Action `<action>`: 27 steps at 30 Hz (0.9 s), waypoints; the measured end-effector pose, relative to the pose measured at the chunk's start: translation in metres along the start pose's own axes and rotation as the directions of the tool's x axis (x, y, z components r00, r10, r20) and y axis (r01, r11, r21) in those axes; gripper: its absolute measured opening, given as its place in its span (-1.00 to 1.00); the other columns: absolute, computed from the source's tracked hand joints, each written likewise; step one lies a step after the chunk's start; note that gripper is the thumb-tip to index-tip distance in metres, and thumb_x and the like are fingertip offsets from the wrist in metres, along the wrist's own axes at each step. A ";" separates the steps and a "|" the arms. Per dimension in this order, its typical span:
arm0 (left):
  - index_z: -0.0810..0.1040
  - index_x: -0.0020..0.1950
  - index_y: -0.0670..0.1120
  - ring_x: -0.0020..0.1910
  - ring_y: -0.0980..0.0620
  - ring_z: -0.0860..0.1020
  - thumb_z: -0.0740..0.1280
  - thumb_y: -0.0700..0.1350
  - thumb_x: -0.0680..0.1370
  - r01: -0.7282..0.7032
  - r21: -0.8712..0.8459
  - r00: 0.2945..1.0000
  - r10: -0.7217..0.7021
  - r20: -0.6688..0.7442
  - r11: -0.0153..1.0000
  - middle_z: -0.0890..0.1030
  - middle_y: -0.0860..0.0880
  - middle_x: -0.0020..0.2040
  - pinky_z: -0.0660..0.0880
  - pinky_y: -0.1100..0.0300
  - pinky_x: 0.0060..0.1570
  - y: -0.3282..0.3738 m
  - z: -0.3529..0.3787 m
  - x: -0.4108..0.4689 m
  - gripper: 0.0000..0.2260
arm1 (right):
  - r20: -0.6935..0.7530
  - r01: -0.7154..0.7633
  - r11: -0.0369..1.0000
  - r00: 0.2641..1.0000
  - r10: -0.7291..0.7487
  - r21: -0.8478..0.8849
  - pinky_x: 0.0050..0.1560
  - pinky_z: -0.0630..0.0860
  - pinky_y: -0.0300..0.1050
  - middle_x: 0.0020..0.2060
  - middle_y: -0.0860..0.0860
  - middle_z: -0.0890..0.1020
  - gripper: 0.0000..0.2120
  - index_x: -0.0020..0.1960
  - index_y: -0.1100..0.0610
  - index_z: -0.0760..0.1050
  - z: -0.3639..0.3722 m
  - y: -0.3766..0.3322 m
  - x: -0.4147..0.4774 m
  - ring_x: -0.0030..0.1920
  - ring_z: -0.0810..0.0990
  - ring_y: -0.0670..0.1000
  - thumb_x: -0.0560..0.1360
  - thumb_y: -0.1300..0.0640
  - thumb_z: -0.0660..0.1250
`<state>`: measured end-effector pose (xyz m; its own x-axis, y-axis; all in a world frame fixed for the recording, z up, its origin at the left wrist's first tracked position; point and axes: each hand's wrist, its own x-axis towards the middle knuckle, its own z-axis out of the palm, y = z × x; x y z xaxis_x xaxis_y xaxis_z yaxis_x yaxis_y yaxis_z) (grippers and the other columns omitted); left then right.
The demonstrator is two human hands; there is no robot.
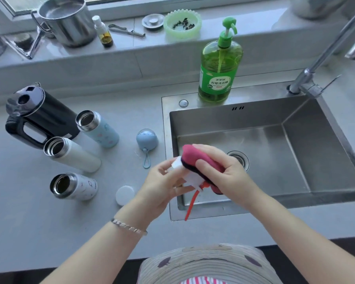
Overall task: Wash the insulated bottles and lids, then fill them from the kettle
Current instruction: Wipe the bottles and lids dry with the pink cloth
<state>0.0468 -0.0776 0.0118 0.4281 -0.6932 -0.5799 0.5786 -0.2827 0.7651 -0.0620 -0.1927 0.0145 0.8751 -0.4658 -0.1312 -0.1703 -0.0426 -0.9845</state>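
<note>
Head: lid [190,178] between fingers [162,167], against sponge [203,160]

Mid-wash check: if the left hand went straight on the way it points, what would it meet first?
Most likely the pink sponge in the right hand. It appears to sit right against the white lid that the left hand grips, though depth is hard to judge from one view.

We've got black kettle [47,117], pale-blue bottle [104,133] with pink motifs; plain white bottle [78,155]; blue lid [147,139]; white lid [191,179], red strap [191,206]; magenta sponge [201,160]; green soap [218,72]
</note>
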 end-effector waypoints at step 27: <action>0.51 0.24 0.11 0.07 0.12 0.60 0.57 -0.34 0.23 -0.338 0.451 0.941 0.295 0.165 0.826 0.62 -0.01 0.10 0.58 0.18 -0.03 -0.006 -0.004 -0.005 -0.33 | -0.071 -0.122 0.992 0.990 0.123 0.016 -0.05 0.52 -0.31 -0.02 -0.18 0.62 -0.69 0.08 -0.21 0.49 -0.004 -0.006 -0.010 -0.07 0.58 -0.23 0.40 0.07 0.44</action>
<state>0.0440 -0.0694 0.0089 0.4589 -0.8451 -0.2741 0.0204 -0.2984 0.9542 -0.0716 -0.1908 0.0217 0.8135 -0.5287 -0.2424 -0.2682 0.0288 -0.9629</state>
